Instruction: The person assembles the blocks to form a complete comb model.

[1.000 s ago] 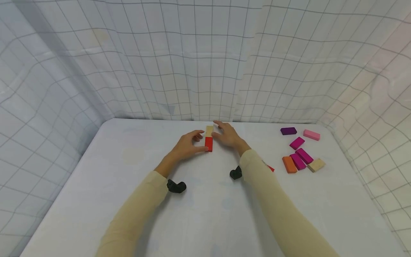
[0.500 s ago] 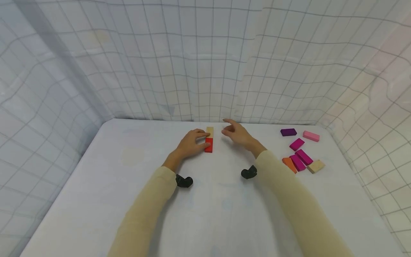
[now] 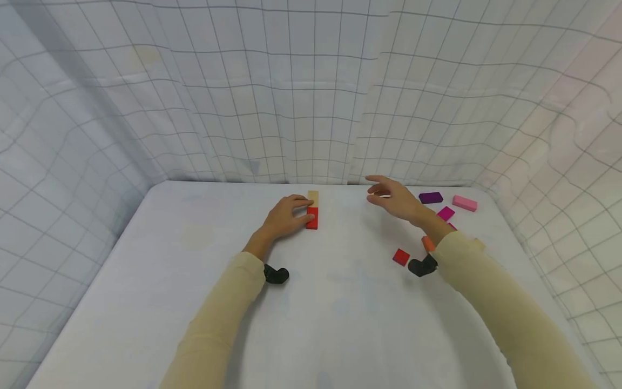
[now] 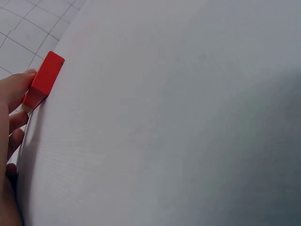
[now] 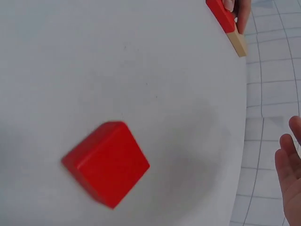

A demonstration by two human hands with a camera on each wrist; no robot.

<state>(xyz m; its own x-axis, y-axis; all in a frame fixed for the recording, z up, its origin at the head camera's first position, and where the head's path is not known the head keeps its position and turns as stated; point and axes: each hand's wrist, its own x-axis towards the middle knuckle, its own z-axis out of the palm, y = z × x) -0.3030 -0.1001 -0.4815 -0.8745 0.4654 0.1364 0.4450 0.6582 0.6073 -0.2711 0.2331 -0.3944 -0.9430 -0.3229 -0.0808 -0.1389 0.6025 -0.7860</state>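
Note:
In the head view a red block (image 3: 313, 223) and a pale wooden block (image 3: 313, 195) lie end to end near the table's back edge. My left hand (image 3: 284, 217) rests at their left side, thumb on the red block and a fingertip on the wooden one. The left wrist view shows the thumb against the red block (image 4: 46, 75). My right hand (image 3: 396, 200) hovers over the table farther right, fingers loosely extended, holding nothing. Below it lies a separate red block (image 3: 401, 257), which looms large (image 5: 113, 165) in the right wrist view.
Loose blocks lie at the right: purple (image 3: 430, 198), pink (image 3: 465, 203), magenta (image 3: 445, 213) and orange (image 3: 428, 243). My right forearm (image 3: 476, 281) partly covers this group, including a pale block (image 3: 479, 244). A gridded white curtain (image 3: 272, 108) hangs behind the table.
My right hand has left the block pair and moved right toward the loose blocks. My left hand has closed in, its fingers now touching the pair. The separate red block has come into view.

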